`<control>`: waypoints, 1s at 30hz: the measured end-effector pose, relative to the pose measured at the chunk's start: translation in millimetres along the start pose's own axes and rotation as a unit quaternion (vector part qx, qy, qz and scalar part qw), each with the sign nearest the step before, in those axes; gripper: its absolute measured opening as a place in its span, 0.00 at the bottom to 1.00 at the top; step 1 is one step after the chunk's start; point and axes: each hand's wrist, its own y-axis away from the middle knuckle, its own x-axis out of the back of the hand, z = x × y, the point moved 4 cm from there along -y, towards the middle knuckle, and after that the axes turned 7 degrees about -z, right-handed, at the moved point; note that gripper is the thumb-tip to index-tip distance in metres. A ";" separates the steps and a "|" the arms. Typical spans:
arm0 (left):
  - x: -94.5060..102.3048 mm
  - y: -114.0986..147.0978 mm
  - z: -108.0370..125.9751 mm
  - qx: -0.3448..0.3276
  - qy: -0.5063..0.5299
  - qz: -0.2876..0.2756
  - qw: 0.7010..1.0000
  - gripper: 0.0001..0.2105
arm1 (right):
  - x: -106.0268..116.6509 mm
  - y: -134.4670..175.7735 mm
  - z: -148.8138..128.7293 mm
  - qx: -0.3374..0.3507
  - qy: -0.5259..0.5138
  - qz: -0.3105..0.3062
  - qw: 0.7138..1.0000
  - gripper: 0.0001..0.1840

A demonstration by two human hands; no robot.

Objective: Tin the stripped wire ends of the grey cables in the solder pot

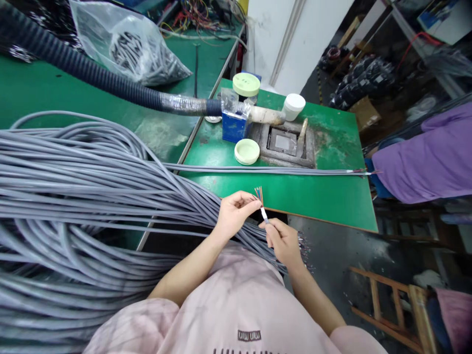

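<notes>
My right hand (283,241) grips a grey cable (266,220) just below its stripped end, thumb and fingers pressed round it. Above that grip, my left hand (238,211) pinches the thin coloured wires (258,194) that fan out of the cable's white-wrapped tip. Some of these wires look copper-brown, one blue. A thick bundle of grey cables (191,201) runs from the left and passes under both hands, its stripped ends showing beyond my right wrist. Several cables (236,169) lie straight across the green bench ahead of my hands.
A square solder pot (283,142) with a scraper sits on the green bench (335,196), under a fume hose (129,96). Around it stand a lid (247,151), a white tub (294,106) and a blue box (234,126). Another person's purple sleeve (424,152) is at right, above a wooden stool (391,305).
</notes>
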 end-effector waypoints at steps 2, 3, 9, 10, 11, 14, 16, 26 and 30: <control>-3.3 7.4 0.0 -0.061 -0.049 0.018 0.997 0.05 | -3.0 -4.6 5.1 -0.038 -0.156 -0.017 0.987 0.18; -5.6 10.7 -0.5 -0.084 -0.072 0.013 0.994 0.04 | -4.5 -7.7 5.2 -0.044 -0.214 -0.028 0.975 0.21; -14.9 18.6 -3.9 -0.117 -0.081 -0.014 0.990 0.04 | -1.2 -28.5 -3.9 -0.035 -0.299 -0.023 0.953 0.18; -16.8 18.4 -4.1 -0.110 -0.058 -0.016 0.992 0.03 | 0.5 -31.0 -4.4 -0.030 -0.302 -0.010 0.953 0.15; -19.1 18.0 -4.5 -0.099 -0.027 -0.020 0.995 0.04 | 2.3 -33.2 -4.6 -0.021 -0.302 0.005 0.953 0.13; -26.3 15.5 -7.2 -0.064 0.076 -0.037 0.994 0.07 | 7.4 -38.2 -5.8 0.013 -0.271 0.043 0.961 0.08; -28.6 12.7 -10.9 -0.046 0.115 -0.035 0.992 0.09 | 10.8 -40.6 -9.3 0.034 -0.223 0.064 0.972 0.07; -10.2 -9.8 -12.8 -0.031 0.073 0.013 0.997 0.11 | 39.9 -82.1 -57.5 0.120 0.020 0.153 0.981 0.13; 12.2 -17.3 1.0 -0.165 -0.164 0.035 0.972 0.07 | 52.9 -127.6 -70.6 0.147 0.099 0.136 0.975 0.10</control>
